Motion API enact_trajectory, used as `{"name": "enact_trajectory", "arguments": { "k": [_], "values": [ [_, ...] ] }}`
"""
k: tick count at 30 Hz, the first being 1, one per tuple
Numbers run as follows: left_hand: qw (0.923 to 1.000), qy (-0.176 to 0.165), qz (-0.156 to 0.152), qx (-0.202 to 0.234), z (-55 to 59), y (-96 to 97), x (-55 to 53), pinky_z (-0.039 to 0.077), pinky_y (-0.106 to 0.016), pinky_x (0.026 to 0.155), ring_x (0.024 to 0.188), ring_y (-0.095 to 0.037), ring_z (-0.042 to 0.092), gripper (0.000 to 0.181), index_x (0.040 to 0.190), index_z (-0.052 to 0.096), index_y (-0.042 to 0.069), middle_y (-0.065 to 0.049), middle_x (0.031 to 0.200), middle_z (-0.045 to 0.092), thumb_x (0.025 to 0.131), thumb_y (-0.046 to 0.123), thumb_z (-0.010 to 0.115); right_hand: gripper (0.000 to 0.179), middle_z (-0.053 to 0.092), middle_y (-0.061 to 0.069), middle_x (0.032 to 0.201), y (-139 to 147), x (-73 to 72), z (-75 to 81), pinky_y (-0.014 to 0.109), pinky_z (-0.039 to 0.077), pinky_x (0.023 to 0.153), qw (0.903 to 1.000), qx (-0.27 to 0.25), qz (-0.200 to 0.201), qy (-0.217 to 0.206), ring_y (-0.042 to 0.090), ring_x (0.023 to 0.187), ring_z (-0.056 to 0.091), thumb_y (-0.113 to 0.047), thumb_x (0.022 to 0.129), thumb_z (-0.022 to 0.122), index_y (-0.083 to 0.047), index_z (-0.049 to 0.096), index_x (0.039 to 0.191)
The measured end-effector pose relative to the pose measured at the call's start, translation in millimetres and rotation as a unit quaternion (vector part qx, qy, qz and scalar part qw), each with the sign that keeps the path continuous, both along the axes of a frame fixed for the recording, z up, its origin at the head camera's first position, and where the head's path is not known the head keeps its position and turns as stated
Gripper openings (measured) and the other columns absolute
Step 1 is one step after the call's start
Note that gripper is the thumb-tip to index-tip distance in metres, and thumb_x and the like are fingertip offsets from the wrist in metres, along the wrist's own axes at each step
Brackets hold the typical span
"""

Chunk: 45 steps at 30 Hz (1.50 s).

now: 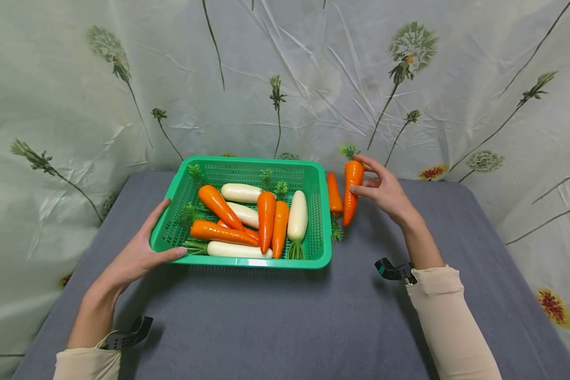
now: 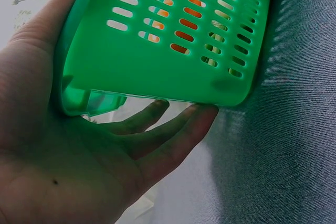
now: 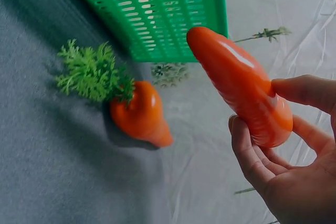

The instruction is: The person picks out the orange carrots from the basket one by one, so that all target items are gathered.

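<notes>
My left hand [image 1: 135, 257] grips the left end of a green perforated plastic basket [image 1: 247, 263], with the thumb at its near corner. The left wrist view shows the fingers [image 2: 173, 145] along the basket's outer side. Inside lie several orange carrots [image 1: 225, 233] and several white radishes [image 1: 297, 215], some with green tops. To the right of the basket, my right hand [image 1: 385, 191] pinches a carrot [image 1: 353, 179] between thumb and fingers, tip pointing down in the head view. Beneath and beside it, another carrot [image 3: 142, 109] lies on the table with its leafy top toward me.
A grey cloth covers the table [image 1: 266, 322]. Behind it hangs a pale curtain [image 1: 313, 63] printed with dandelions, close to the basket's far side. Each wrist has a black strap [image 1: 393, 270].
</notes>
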<state>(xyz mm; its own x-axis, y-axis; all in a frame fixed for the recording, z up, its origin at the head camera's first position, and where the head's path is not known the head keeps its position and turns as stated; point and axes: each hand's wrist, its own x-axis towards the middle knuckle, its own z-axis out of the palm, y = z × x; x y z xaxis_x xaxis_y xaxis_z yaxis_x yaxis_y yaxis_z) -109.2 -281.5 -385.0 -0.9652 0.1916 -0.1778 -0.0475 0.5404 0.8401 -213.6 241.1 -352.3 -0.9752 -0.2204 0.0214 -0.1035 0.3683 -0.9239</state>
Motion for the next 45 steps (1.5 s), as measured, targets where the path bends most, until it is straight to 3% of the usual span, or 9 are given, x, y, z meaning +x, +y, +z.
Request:
{"name": "enact_trajectory", "arguments": {
  "k": [6, 26, 33, 45],
  "values": [
    [1.0, -0.004, 0.002, -0.002, -0.6, -1.3, 1.0, 0.033, -0.03, 0.099, 0.145, -0.039, 0.029, 0.11, 0.162, -0.006, 0.053, -0.018, 0.174, 0.01, 0.094, 0.028, 0.077, 0.079, 0.032, 0.022, 0.164, 4.5, -2.0, -5.7, 0.019, 0.057, 0.078, 0.9999, 0.008, -0.005, -0.012, -0.001, 0.088, 0.067, -0.003, 0.097, 0.069, -0.02, 0.032, 0.165],
    [1.0, -0.001, 0.0, -0.001, -1.5, -0.5, -1.0, 0.034, -0.024, 0.096, 0.144, -0.039, 0.03, 0.11, 0.162, -0.006, 0.054, -0.019, 0.173, 0.01, 0.094, 0.028, 0.077, 0.078, 0.034, 0.023, 0.163, 17.4, -9.1, -28.7, 0.023, 0.058, 0.078, 0.9987, 0.037, -0.018, -0.03, 0.0, 0.081, 0.066, -0.003, 0.096, 0.07, -0.017, 0.034, 0.164],
    [1.0, -0.004, -0.001, 0.005, -1.5, -0.7, 0.0, 0.036, -0.012, 0.09, 0.141, -0.036, 0.033, 0.109, 0.162, -0.006, 0.053, -0.02, 0.173, 0.013, 0.095, 0.027, 0.076, 0.079, 0.034, 0.023, 0.163, 19.5, -12.2, -39.0, 0.029, 0.06, 0.083, 0.9976, 0.052, -0.022, -0.041, -0.001, 0.08, 0.066, -0.005, 0.096, 0.071, -0.018, 0.034, 0.164],
    [1.0, -0.004, 0.001, 0.0, -2.5, -1.3, -1.1, 0.035, -0.023, 0.094, 0.142, -0.037, 0.031, 0.109, 0.162, -0.006, 0.053, -0.02, 0.173, 0.012, 0.095, 0.028, 0.076, 0.08, 0.034, 0.025, 0.163, 22.8, -16.6, -50.3, 0.028, 0.06, 0.081, 0.9967, 0.051, -0.02, -0.059, -0.001, 0.081, 0.067, -0.004, 0.095, 0.071, -0.017, 0.033, 0.165]
  ]
}}
